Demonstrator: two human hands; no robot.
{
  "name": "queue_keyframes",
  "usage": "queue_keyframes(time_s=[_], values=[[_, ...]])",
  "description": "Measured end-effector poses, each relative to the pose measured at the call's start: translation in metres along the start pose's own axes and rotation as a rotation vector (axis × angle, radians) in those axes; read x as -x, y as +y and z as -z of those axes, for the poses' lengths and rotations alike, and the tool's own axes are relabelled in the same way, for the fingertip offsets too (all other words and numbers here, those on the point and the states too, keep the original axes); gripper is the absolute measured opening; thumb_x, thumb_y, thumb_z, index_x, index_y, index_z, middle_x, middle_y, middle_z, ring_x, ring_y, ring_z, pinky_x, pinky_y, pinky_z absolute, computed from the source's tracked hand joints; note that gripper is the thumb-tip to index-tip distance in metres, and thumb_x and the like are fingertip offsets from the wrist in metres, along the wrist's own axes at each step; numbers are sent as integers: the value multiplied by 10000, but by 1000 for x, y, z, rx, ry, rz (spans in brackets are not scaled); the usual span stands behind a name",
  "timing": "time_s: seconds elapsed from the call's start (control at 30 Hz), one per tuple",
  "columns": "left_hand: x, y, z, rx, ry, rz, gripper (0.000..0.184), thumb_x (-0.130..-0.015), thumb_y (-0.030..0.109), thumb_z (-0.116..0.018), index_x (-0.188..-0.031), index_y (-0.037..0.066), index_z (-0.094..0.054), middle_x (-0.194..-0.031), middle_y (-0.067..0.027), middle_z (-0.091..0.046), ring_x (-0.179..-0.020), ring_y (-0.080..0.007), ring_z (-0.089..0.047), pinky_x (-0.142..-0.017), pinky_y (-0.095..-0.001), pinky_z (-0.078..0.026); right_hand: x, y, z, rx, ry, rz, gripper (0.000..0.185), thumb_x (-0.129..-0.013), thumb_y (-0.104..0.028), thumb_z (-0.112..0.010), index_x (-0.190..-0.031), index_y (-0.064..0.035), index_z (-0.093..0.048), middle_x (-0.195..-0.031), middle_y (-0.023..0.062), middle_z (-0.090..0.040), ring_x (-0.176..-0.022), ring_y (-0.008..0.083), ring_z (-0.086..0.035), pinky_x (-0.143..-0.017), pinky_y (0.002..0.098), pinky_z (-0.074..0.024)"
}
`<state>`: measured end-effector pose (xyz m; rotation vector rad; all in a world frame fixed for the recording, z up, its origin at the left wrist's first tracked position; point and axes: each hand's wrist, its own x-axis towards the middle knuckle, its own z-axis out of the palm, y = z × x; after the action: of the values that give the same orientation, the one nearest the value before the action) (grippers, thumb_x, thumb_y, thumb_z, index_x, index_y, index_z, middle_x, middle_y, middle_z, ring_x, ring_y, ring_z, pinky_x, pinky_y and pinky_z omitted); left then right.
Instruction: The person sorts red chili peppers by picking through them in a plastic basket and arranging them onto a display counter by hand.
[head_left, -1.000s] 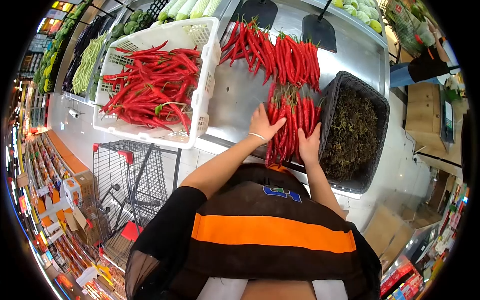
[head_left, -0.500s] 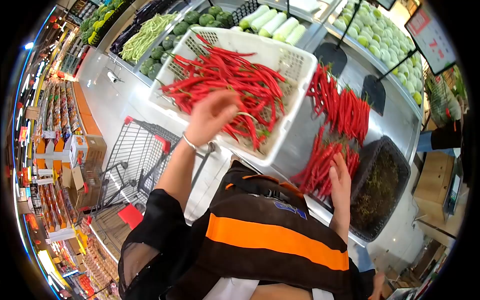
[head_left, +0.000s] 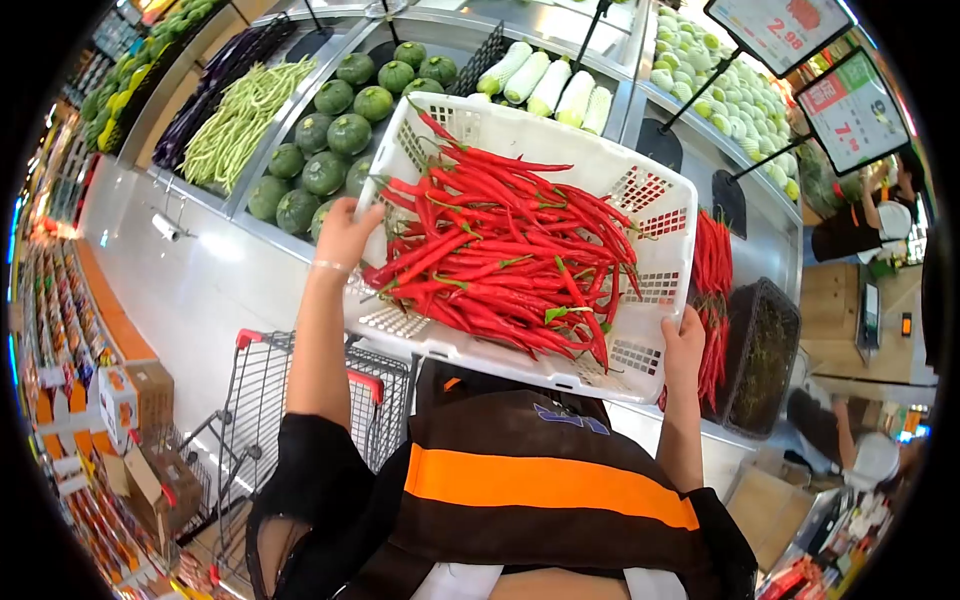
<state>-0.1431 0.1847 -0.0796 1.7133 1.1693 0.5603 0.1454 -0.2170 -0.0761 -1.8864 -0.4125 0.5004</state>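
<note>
A white plastic crate, its sides pierced with holes, is full of long red chili peppers with green stems. My left hand grips the crate's left rim, thumb on the inner side. On the opposite end, my right hand is closed on the right rim near the front corner. The crate is tilted in front of my apron and hides part of the metal counter. Just past its right side, more red chili peppers lie on the counter, partly covered by the crate.
A black basket stands right of the counter peppers. Behind the crate are green squashes, green beans and net-wrapped white gourds. A shopping cart stands at left. Another person is at far right.
My left hand has gone from above the peppers to the crate's left rim. My right hand has moved from the counter peppers to its right rim. The crate has shifted right, covering some counter peppers.
</note>
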Motion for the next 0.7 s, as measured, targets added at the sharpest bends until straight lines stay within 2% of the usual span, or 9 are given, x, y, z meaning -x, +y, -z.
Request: queue_keyframes(time_s=[0.07,0.13,0.27,0.3,0.37,0.53,0.63,0.67,0.7], values=[[13,18,10,228,-31,-14,403,-811,231,-656,-1049,-54,-500,-849,-88,-608,-724,-110,-563,-629,-241,-451,4,1,0,5,54,31,293,-796,27,-511,-1088,47,-517,-993,106,-606,-892,142,-572,-796,265,-428],[36,54,21,234,-40,-44,309,-848,207,-610,-1031,-26,-520,-845,-40,-591,-745,-74,-534,-647,-211,-424,6,-5,-1,-76,22,40,284,-790,17,-516,-1073,44,-528,-971,96,-613,-862,135,-577,-782,256,-428],[32,78,37,343,-20,-149,350,-864,240,-588,-1068,-35,-515,-870,-42,-592,-773,-77,-539,-690,-204,-421,-23,4,-20,-91,45,91,274,-783,13,-524,-1054,50,-537,-925,84,-620,-824,120,-579,-750,243,-435],[22,76,38,343,-24,-156,350,-864,240,-588,-1068,-35,-515,-870,-42,-592,-773,-77,-539,-690,-204,-421,-30,3,-26,-94,52,94,274,-783,13,-524,-1054,50,-537,-925,84,-620,-824,120,-579,-750,243,-435],[1,63,38,276,22,-121,398,-834,237,-629,-1064,-67,-512,-804,-51,-584,-674,-76,-525,-562,-202,-406,-42,3,-36,-96,14,108,277,-780,17,-525,-1055,49,-537,-924,81,-621,-817,120,-581,-747,245,-440],[-18,40,30,184,90,-89,472,-808,301,-649,-1066,-71,-514,-767,-43,-560,-632,-73,-484,-533,-197,-369,-54,8,-44,-65,12,62,289,-773,5,-520,-1058,47,-540,-933,85,-621,-825,129,-582,-756,247,-439],[-17,46,33,-31,47,-106,496,-785,331,-654,-1050,-67,-522,-774,-69,-569,-660,-103,-506,-565,-245,-397,-60,13,-46,-46,-9,63,293,-773,-11,-522,-1060,47,-538,-943,89,-619,-840,136,-578,-767,254,-434],[-15,53,33,-181,61,-136,527,-774,348,-656,-1077,-61,-522,-762,-112,-582,-677,-187,-554,-645,-298,-445,-61,16,-45,-57,-8,56,292,-775,-20,-522,-1059,46,-538,-951,93,-616,-853,138,-574,-776,258,-430],[-14,55,33,-306,81,-158,554,-764,347,-660,-1117,-51,-504,-850,-154,-580,-779,-242,-558,-715,-333,-445,-62,17,-46,-64,-12,66,292,-775,-20,-522,-1059,46,-538,-951,93,-616,-853,138,-574,-776,258,-430]])
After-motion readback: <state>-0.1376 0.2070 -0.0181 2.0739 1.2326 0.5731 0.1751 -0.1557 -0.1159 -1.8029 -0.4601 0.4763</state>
